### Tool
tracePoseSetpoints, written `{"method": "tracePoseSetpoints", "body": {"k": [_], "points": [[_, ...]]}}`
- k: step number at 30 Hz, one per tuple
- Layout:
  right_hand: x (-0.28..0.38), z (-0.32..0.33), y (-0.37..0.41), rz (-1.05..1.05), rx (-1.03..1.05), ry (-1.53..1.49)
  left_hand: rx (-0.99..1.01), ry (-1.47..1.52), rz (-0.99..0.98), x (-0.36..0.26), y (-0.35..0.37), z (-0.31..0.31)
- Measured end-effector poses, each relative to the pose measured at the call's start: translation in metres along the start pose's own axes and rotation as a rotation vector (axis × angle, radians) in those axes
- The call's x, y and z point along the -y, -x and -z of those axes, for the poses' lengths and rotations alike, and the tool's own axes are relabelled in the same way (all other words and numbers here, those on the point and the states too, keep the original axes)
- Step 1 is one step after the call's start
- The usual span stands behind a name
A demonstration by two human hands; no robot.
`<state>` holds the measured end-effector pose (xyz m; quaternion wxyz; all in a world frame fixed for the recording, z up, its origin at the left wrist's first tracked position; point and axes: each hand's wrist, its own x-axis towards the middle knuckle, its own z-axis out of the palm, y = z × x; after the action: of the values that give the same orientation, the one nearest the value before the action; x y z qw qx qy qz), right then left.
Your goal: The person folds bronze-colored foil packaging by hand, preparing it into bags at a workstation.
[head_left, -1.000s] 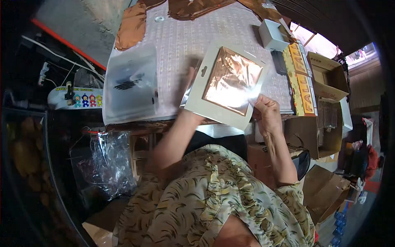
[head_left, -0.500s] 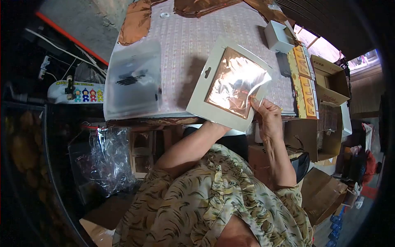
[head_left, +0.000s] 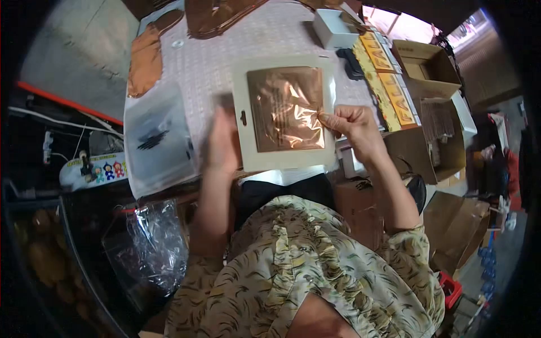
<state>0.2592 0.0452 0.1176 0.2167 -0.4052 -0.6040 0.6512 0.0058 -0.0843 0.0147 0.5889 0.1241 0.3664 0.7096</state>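
A pale card package (head_left: 243,147) with a shiny copper-coloured folded foil (head_left: 287,110) on its front is upright above the table's near edge. My right hand (head_left: 355,130) pinches its right side between thumb and fingers. Beside the package's left edge is my left hand (head_left: 224,141), smeared by motion, so its fingers and any contact with the card cannot be made out. A stack of clear plastic bags (head_left: 160,141) lies on the table to the left of that hand.
Copper-coloured foil pieces (head_left: 145,62) lie at the table's back left. A white box (head_left: 332,28), a black object (head_left: 350,63) and yellow FALL boxes (head_left: 389,84) line the right side. Open cartons (head_left: 425,65) stand beyond. Crumpled clear plastic (head_left: 152,248) hangs below left.
The package has turned from tilted to nearly upright and its foil shows less glare. My left hand has come out from behind it to its left side. The view has shifted.
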Motion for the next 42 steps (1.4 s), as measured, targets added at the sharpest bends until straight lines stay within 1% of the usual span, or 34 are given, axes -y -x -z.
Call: {"method": "tracePoseSetpoints", "body": {"k": [1,2,3,5,6,7,8,9,11,12,13,15,16,17,18,19,20,21,22,23,24,25,27,28,29,30,31,33,35,37,39,40,41,42], "points": [[0.008,0.005,-0.001,-0.010,0.031,0.169,0.067,-0.121,-0.160,-0.019,-0.002,0.000],[0.008,0.011,-0.007,0.111,0.090,0.208,-0.060,-0.168,-0.268,-0.031,-0.008,0.001],[0.010,0.013,-0.011,0.193,0.119,0.230,-0.063,-0.169,-0.266,-0.049,-0.009,-0.002],[0.028,0.022,-0.024,0.202,0.355,0.459,0.021,-0.968,-0.557,-0.083,-0.003,-0.016],[0.032,0.017,-0.029,0.212,0.386,0.514,0.012,-0.968,-0.550,-0.093,-0.001,-0.031],[0.037,0.013,-0.033,0.303,0.452,0.543,0.113,-0.979,-0.446,-0.101,-0.002,-0.049],[0.039,0.009,-0.039,0.314,0.505,0.526,0.214,-0.985,-0.342,-0.102,-0.004,-0.059],[0.042,0.004,-0.044,0.326,0.557,0.510,0.209,-0.986,-0.342,-0.099,-0.005,-0.063],[0.054,-0.004,-0.051,0.354,0.610,0.562,0.339,-0.821,-0.051,-0.093,-0.009,-0.074],[0.059,-0.006,-0.054,0.377,0.654,0.613,0.275,-0.864,-0.112,-0.089,-0.005,-0.081],[0.062,-0.006,-0.057,0.376,0.645,0.610,0.284,-0.867,-0.108,-0.087,-0.007,-0.076],[0.062,-0.003,-0.060,0.328,0.604,0.720,0.209,-0.748,-0.069,-0.077,-0.017,-0.056],[0.059,-0.005,-0.054,0.426,0.506,0.634,0.216,-0.746,-0.062,-0.071,-0.018,-0.050],[0.055,-0.004,-0.053,0.421,0.504,0.636,0.167,-0.603,-0.090,-0.066,-0.018,-0.044],[0.050,-0.003,-0.054,0.553,0.260,0.493,0.112,-0.458,-0.122,-0.061,-0.019,-0.037],[0.043,-0.002,-0.055,0.677,0.019,0.344,0.107,-0.453,-0.124,-0.056,-0.021,-0.027],[0.036,0.004,-0.056,0.679,-0.142,0.252,0.063,-0.356,-0.118,-0.053,-0.024,-0.019],[0.026,0.011,-0.059,0.667,-0.212,0.259,0.020,-0.260,-0.111,-0.052,-0.025,-0.011],[0.013,0.014,-0.064,0.579,-0.217,0.198,0.015,-0.261,-0.113,-0.051,-0.021,-0.012],[-0.001,0.016,-0.070,0.491,-0.224,0.138,-0.055,-0.251,-0.154,-0.046,-0.016,-0.016],[-0.013,0.017,-0.075,0.380,-0.165,0.139,-0.124,-0.240,-0.193,-0.041,-0.014,-0.021],[-0.015,0.005,-0.065,0.279,-0.163,0.082,-0.124,-0.239,-0.191,-0.037,-0.015,-0.022],[-0.021,-0.007,-0.066,0.081,0.001,-0.249,-0.100,-0.187,-0.210,-0.028,-0.016,-0.022],[-0.021,-0.009,-0.066,0.085,0.009,-0.230,-0.107,-0.186,-0.207,-0.025,-0.016,-0.023],[-0.023,-0.027,-0.065,0.130,-0.113,-0.298,-0.141,-0.234,-0.253,-0.023,-0.015,-0.024],[-0.024,-0.030,-0.064,0.126,-0.108,-0.318,-0.176,-0.283,-0.300,-0.022,-0.014,-0.024],[-0.024,-0.033,-0.064,0.125,-0.101,-0.339,-0.183,-0.283,-0.303,-0.020,-0.013,-0.022],[-0.025,-0.036,-0.062,0.143,-0.114,-0.319,-0.154,-0.268,-0.364,-0.014,-0.014,-0.016],[-0.027,-0.036,-0.061,0.153,-0.129,-0.298,-0.187,-0.230,-0.366,-0.009,-0.014,-0.015],[-0.028,-0.035,-0.062,0.155,-0.086,-0.217,-0.223,-0.192,-0.363,-0.005,-0.013,-0.011],[-0.033,-0.039,-0.064,0.139,-0.123,-0.253,-0.184,-0.118,-0.232,-0.004,-0.013,-0.005],[-0.038,-0.035,-0.066,0.140,-0.125,-0.218,-0.187,-0.118,-0.234,-0.008,-0.011,-0.003],[-0.042,-0.032,-0.068,0.146,-0.129,-0.183,-0.096,-0.181,-0.211,-0.015,-0.010,0.000],[-0.046,-0.033,-0.070,0.127,-0.131,-0.220,-0.003,-0.243,-0.188,-0.020,-0.010,0.000]]}}
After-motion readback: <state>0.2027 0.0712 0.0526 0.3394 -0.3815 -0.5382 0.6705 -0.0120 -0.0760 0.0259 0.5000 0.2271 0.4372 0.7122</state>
